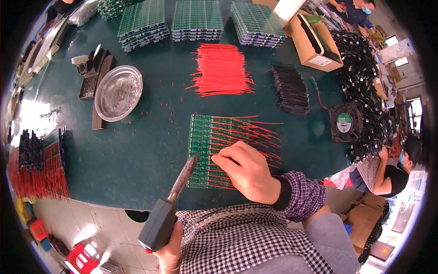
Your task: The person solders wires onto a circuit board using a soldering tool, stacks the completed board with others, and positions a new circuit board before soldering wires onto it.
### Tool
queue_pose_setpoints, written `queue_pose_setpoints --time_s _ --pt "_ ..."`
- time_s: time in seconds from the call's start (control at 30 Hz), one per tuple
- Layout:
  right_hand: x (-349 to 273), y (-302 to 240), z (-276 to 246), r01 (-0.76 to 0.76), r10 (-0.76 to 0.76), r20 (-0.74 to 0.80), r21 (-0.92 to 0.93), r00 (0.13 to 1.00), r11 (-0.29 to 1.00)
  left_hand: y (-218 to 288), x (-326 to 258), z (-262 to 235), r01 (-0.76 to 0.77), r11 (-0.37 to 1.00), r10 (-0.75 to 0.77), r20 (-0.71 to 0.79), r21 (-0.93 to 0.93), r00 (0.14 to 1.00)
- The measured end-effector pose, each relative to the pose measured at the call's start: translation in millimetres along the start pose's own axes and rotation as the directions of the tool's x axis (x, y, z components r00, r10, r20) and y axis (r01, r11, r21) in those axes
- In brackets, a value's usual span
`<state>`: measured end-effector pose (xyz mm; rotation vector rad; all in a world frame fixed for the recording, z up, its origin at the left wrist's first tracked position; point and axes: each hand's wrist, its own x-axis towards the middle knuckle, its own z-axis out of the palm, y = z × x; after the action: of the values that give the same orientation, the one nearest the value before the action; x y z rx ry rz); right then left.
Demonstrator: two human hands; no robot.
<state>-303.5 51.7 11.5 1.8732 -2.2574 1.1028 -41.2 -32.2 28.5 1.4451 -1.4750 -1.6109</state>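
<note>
In my left hand [170,249] is a dark soldering gun [158,224], my fingers wrapped round its handle. Its long discoloured tip points up and to the right, reaching the green circuit board panel [197,132] on the table. A row of red wires [246,132] runs off the panel to the right. Over the panel's lower right part, my right hand [248,173] is closed in a pinch with thumb and forefinger on a red wire near the row of joints. The hand covers some of the wires and part of the panel.
Beyond the panel lie a red wire pile [221,71] and a black wire bundle [290,89]. A metal dish [104,101] is at left, wired boards [43,160] at far left. Board stacks [197,18] stand behind; a fan [345,123] and cardboard box [319,59] at right. Co-workers sit beyond.
</note>
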Motion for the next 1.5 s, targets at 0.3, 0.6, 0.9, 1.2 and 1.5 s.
queue_pose_setpoints --time_s 0.3,0.6,0.9,1.2,1.5 --pt "-2.3 0.3 2.9 0.003 -0.002 0.017 -0.022 1.0 1.0 -8.1 5.5 3.0 -0.24 0.942 0.224 0.091 0.236 0.97" --pt "-0.9 -1.6 2.3 -0.011 0.012 0.03 -0.037 0.999 0.999 -1.0 14.0 5.9 -0.385 0.873 0.337 0.201 0.3 0.92" --pt "-0.8 -1.1 5.4 -0.002 0.002 0.008 -0.054 1.0 0.999 2.2 11.1 4.5 -0.289 0.913 0.242 0.187 0.287 0.952" --pt "-0.3 -2.4 5.0 -0.005 0.006 0.006 -0.058 1.0 0.998 -10.7 3.7 -3.0 -0.208 0.948 0.192 0.088 0.242 0.977" --pt "0.2 -3.2 4.7 0.001 0.0 0.013 -0.059 1.0 0.998 -8.2 1.7 -0.6 -0.274 0.905 0.253 0.105 0.325 0.962"
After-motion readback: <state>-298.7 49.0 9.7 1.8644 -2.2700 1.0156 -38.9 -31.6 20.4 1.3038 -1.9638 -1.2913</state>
